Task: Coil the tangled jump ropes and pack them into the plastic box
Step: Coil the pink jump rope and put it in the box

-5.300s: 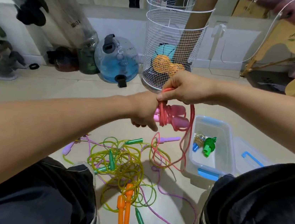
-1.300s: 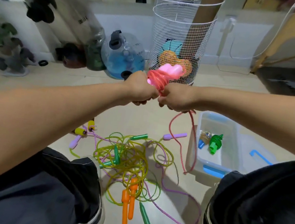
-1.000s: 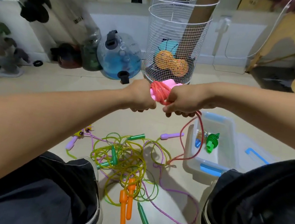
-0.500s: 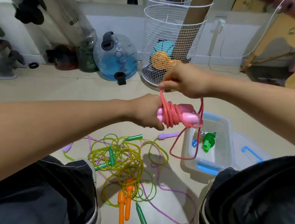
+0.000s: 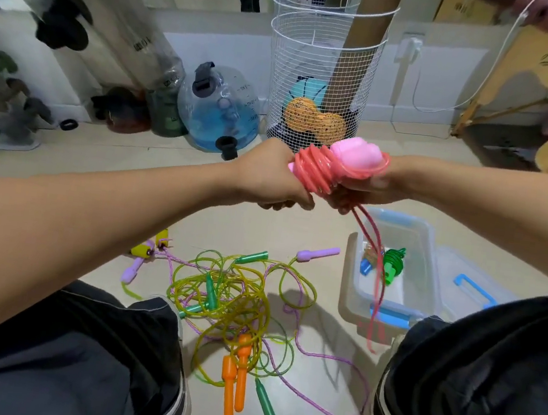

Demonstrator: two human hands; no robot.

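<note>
My left hand (image 5: 271,179) grips the pink handles (image 5: 355,151) of a red jump rope, whose cord (image 5: 315,167) is wound in several tight turns around them. My right hand (image 5: 358,186) holds the cord beside the coil, and a loose red loop (image 5: 375,285) hangs down from it over the clear plastic box (image 5: 431,261). The box sits open on the floor with a green coiled rope (image 5: 391,263) and a blue-handled one inside. A tangle of yellow-green, purple and orange-handled ropes (image 5: 233,299) lies on the floor between my knees.
The box lid (image 5: 473,287) with blue clips lies right of the box. A white wire basket (image 5: 320,75) with balls stands behind my hands, next to a blue water jug (image 5: 218,114). My shoes (image 5: 174,391) flank the tangle. A wooden stool (image 5: 539,88) is at far right.
My right hand came down from above the handles to beside them, laying another turn of red cord on the coil. My left hand rose with the handles; the hanging loop is shorter.
</note>
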